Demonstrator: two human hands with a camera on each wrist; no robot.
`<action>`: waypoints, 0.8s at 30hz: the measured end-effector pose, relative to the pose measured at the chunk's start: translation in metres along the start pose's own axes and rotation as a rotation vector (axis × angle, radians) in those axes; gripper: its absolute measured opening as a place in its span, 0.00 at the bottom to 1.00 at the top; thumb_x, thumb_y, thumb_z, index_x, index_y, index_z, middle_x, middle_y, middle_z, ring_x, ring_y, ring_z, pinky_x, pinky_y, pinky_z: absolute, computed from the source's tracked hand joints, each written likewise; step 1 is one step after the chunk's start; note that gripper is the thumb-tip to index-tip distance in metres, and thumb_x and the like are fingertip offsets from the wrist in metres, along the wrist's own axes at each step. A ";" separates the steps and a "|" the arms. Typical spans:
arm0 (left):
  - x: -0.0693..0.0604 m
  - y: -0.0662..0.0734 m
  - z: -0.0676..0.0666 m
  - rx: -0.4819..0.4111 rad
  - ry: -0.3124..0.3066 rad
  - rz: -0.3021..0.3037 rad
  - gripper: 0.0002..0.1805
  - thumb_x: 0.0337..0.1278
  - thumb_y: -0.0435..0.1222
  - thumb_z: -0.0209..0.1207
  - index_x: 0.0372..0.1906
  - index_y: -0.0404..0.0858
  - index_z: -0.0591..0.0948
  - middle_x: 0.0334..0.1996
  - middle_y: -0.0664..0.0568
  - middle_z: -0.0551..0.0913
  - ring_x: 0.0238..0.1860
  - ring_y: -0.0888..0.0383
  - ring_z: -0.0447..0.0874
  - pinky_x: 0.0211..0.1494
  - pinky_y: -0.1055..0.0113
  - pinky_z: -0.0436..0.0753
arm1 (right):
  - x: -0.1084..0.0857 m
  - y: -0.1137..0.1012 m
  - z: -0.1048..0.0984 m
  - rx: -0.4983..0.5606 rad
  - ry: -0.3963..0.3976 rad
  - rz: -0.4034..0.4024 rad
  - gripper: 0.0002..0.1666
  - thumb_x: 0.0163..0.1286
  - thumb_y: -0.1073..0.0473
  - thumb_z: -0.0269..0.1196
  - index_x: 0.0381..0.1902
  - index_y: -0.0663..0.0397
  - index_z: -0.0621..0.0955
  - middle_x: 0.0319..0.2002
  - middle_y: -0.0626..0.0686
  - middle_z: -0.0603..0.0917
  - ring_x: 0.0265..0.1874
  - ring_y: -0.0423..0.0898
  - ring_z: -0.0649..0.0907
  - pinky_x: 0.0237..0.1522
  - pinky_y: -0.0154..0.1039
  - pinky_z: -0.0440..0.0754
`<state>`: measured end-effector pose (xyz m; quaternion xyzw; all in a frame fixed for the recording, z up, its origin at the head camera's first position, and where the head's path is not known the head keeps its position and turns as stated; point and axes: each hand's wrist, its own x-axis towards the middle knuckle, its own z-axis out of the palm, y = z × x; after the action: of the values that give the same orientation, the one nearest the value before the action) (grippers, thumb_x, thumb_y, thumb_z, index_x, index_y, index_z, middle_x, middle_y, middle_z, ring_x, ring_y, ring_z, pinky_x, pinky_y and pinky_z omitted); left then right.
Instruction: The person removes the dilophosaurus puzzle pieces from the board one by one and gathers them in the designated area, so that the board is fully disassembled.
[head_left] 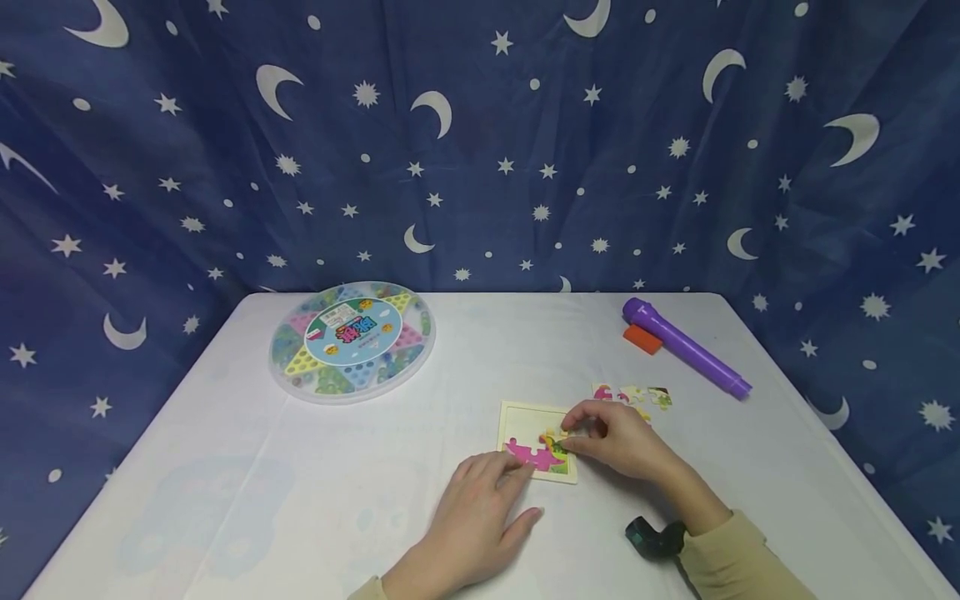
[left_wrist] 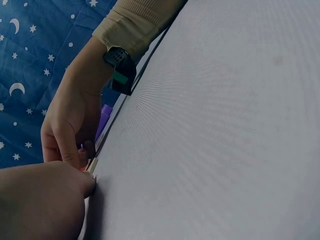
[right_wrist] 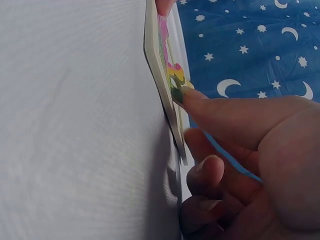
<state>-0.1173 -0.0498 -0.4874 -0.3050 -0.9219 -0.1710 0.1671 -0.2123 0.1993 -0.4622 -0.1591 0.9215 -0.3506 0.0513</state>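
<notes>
From my remote seat, I watch both hands work around a cream puzzle tray [head_left: 531, 413], which lies flat on the tabletop [head_left: 322, 492], slightly right of centre. The right hand [head_left: 618, 442] is at the tray's right side, thumb and forefinger nearly closed in a pinch on a yellow-and-green piece [right_wrist: 176, 89]; its other fingers are curled in. The right wrist camera shows me the thumb tip against the green end of that piece, over the tray. I cannot tell whether the piece is fully seated. The left hand [head_left: 474, 518] has its fingers extended, relaxed and grasping nothing, with the fingertips resting at the tray's near left edge. Pink pieces [head_left: 536, 457] lie in the near part of the tray, while its far left part shows bare cream board.

Beyond the right hand I see loose pieces [head_left: 661, 397] on the tabletop, partly hidden by that hand. Farther off to the right lies a purple microphone [head_left: 688, 348], with an orange block [head_left: 642, 339] just beside its head. A round game box [head_left: 352, 333] lies at the far left, and a blue curtain [head_left: 480, 225] hangs behind the tabletop.
</notes>
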 end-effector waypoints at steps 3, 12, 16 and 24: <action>0.000 0.000 -0.001 0.006 0.003 -0.001 0.28 0.69 0.54 0.60 0.63 0.39 0.82 0.58 0.50 0.79 0.62 0.53 0.75 0.67 0.51 0.71 | 0.000 0.000 0.000 0.016 -0.004 -0.001 0.12 0.59 0.53 0.79 0.38 0.38 0.86 0.33 0.40 0.82 0.29 0.46 0.75 0.29 0.36 0.74; -0.001 0.000 0.001 0.010 0.021 0.004 0.28 0.68 0.54 0.61 0.63 0.39 0.83 0.57 0.51 0.79 0.62 0.52 0.75 0.67 0.51 0.71 | -0.001 -0.001 0.000 0.057 0.003 -0.005 0.10 0.62 0.56 0.77 0.38 0.41 0.85 0.30 0.41 0.83 0.27 0.46 0.74 0.26 0.35 0.72; -0.001 -0.001 0.002 0.015 0.028 0.009 0.28 0.68 0.54 0.61 0.62 0.40 0.83 0.57 0.51 0.79 0.62 0.53 0.75 0.67 0.51 0.72 | -0.002 -0.002 -0.002 0.102 0.003 -0.014 0.10 0.63 0.57 0.75 0.40 0.44 0.85 0.31 0.43 0.83 0.25 0.46 0.75 0.22 0.34 0.73; 0.000 0.003 0.006 0.037 0.010 -0.003 0.26 0.71 0.54 0.58 0.68 0.51 0.80 0.56 0.53 0.78 0.61 0.54 0.74 0.65 0.51 0.71 | -0.004 -0.001 -0.001 0.109 -0.015 -0.019 0.08 0.63 0.58 0.75 0.38 0.43 0.86 0.31 0.44 0.83 0.23 0.46 0.76 0.20 0.35 0.74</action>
<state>-0.1167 -0.0448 -0.4920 -0.2995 -0.9245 -0.1556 0.1772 -0.2086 0.2005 -0.4612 -0.1675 0.8991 -0.3994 0.0634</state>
